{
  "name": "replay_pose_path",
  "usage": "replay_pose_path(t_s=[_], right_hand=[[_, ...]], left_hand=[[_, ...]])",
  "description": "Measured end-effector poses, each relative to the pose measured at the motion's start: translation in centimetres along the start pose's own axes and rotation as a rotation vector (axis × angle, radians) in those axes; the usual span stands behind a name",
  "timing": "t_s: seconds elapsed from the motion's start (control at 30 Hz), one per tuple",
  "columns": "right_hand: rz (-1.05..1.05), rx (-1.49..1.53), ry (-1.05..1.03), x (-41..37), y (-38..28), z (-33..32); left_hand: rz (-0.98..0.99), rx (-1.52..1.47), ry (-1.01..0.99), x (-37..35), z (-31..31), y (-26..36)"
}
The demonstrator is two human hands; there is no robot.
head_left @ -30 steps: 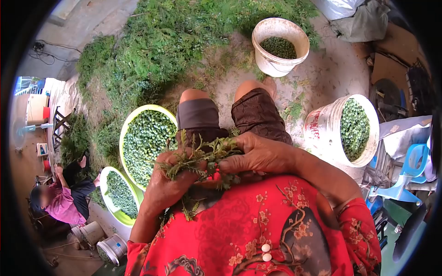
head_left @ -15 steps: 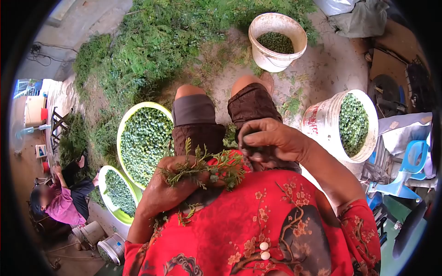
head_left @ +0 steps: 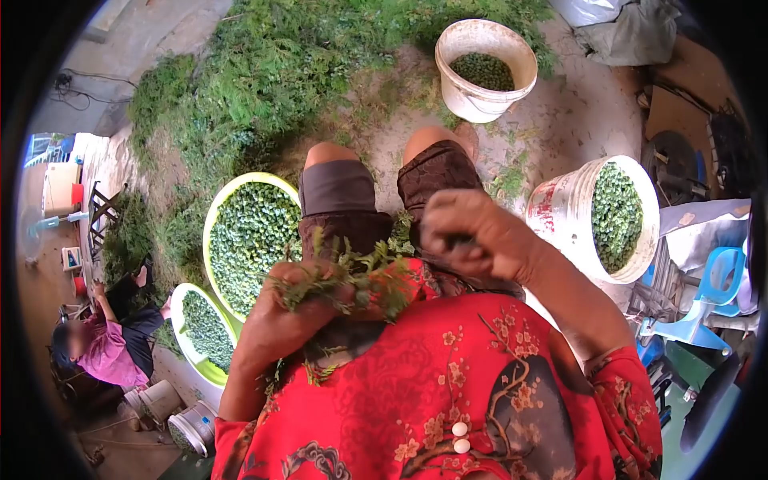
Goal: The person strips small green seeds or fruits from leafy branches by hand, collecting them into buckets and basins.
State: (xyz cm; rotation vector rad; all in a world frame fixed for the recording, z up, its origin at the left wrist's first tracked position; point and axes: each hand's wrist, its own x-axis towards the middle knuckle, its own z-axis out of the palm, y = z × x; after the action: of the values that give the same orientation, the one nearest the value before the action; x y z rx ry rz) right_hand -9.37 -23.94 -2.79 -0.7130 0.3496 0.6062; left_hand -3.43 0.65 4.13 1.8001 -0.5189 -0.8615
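My left hand [head_left: 282,320] is closed around a leafy evergreen sprig [head_left: 364,280], held over my lap in front of the red flowered top. The sprig's flat green fronds stick out to the right of the fist and are smeared by motion. To the right, a short gap away, my right hand [head_left: 492,240] is raised over my thigh with its fingers curled in. Its fingertips look dark and are blurred; whatever lies inside them is hidden. A few loose green bits [head_left: 320,372] lie on my clothing below the left hand.
Two lime-rimmed tubs [head_left: 210,240] [head_left: 182,340] of small green cones or berries stand left. A white bucket [head_left: 560,216] stands right, another bucket [head_left: 472,104] ahead. Cut branches [head_left: 264,88] cover the floor. A person [head_left: 116,352] sits at far left; a blue plastic chair [head_left: 704,300] is at right.
My right hand has moved up slightly and blurred. My left hand has shifted a little up and left, with the sprig still in it.
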Motion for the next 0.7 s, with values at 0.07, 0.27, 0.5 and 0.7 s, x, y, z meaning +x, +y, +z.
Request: replay_pose_path(t_s=[0.07,0.27,0.5,0.7], right_hand=[[-0.075,0.277,0.041,-0.1,-0.3,-1.6],[-0.085,0.151,-0.085,-0.6,0.6,1.2],[-0.039,0.074,0.051,0.7,1.1,5.1],[-0.037,0.235,-0.073,2.2,1.4,5.2]], left_hand=[[-0.106,0.002,0.109,0.1,-0.4,-0.7],[0.001,0.103,0.261,2.0,0.6,-0.6],[-0.013,-0.063,0.389,3.2,1.7,-0.7],[0.21,0.378,0.444,3.5,2.3,-1.2]])
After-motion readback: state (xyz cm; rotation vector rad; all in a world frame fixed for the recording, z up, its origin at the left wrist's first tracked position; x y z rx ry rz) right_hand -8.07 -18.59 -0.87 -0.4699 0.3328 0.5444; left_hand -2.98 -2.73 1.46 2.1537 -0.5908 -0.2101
